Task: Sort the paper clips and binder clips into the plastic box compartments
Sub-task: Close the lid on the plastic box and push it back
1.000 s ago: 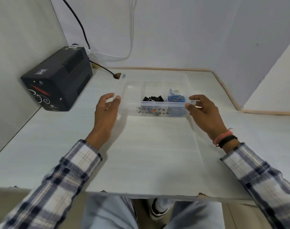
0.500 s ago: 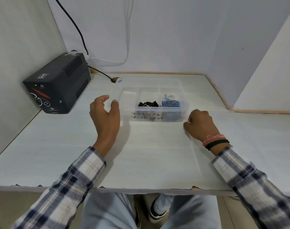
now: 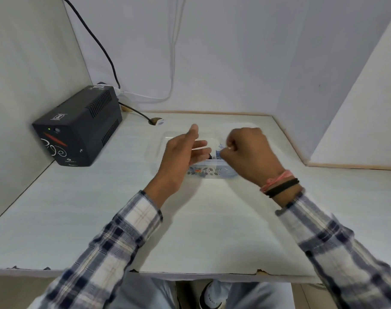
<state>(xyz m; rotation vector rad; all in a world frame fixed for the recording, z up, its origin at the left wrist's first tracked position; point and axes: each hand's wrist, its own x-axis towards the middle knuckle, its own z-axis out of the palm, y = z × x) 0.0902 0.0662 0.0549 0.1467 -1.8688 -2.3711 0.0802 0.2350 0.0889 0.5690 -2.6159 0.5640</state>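
- Head view: a person in a plaid shirt is reaching both hands over a clear plastic box (image 3: pixel 203 172) that is sitting on a white desk (image 3: pixel 101 208), toward the back of the surface.
- The box is showing a floral band along its near wall; both hands are covering most of its compartments, so the dividers are hard to make out.
- A sliver of black binder clips (image 3: pixel 210 156) is peeking out between the two hands, lying inside the box near its middle.
- Blue paper clips (image 3: pixel 219 152) are showing just right of the black ones, in the neighbouring section, with more blue glowing through the box's right-hand wall.
- The left hand (image 3: pixel 181 152) is hovering above the left part of the box, fingers loosely extended and grasping nothing, thumb pointing up.
- The right hand (image 3: pixel 248 150) is hanging over the right part of the box, fingers curled inward with the tips drawn together right at the blue paper clips; whether they are actually pinching one cannot be told.
- Pink and black bands (image 3: pixel 279 185) are circling the right wrist.
- A black power backup unit (image 3: pixel 78 128) is standing at the desk's back left against the partition, well apart from the box, with a black cable (image 3: pixel 96 39) and a white cable (image 3: pixel 173 52) running up the wall behind it.
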